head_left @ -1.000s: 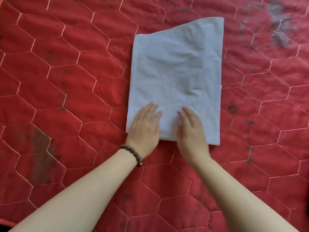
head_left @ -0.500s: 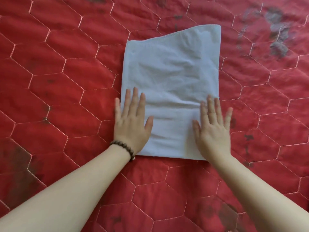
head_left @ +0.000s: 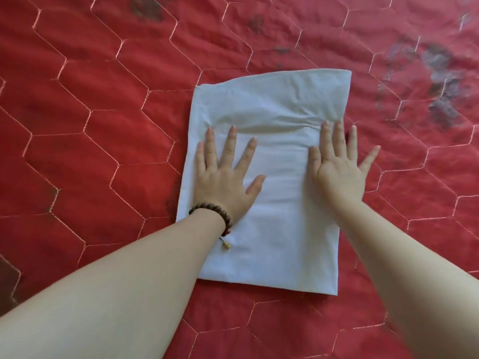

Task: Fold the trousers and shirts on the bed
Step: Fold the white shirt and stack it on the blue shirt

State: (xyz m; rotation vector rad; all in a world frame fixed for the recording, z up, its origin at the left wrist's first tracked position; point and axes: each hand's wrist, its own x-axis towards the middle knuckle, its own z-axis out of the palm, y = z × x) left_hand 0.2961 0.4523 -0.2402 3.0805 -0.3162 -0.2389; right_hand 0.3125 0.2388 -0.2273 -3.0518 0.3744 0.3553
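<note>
Head view: both hands (head_left: 280, 174) press flat, fingers spread, near folded garment's (head_left: 274, 224) side edges.

Your folded garment (head_left: 272, 229) lies flat on the bedspread (head_left: 90, 151). Your left hand (head_left: 223, 177) rests on its left half, your right hand (head_left: 337, 172) on its right edge — thumb on the bedspread.

Both forearms are bare, with no sleeves in view. The left hand (head_left: 225, 177) has a bracelet (head_left: 215, 213) of round dark brown wooden beads at its wrist, with what looks like one reddish bead and a small yellowish dangling bead. The right hand (head_left: 339, 169) wears nothing.
</note>
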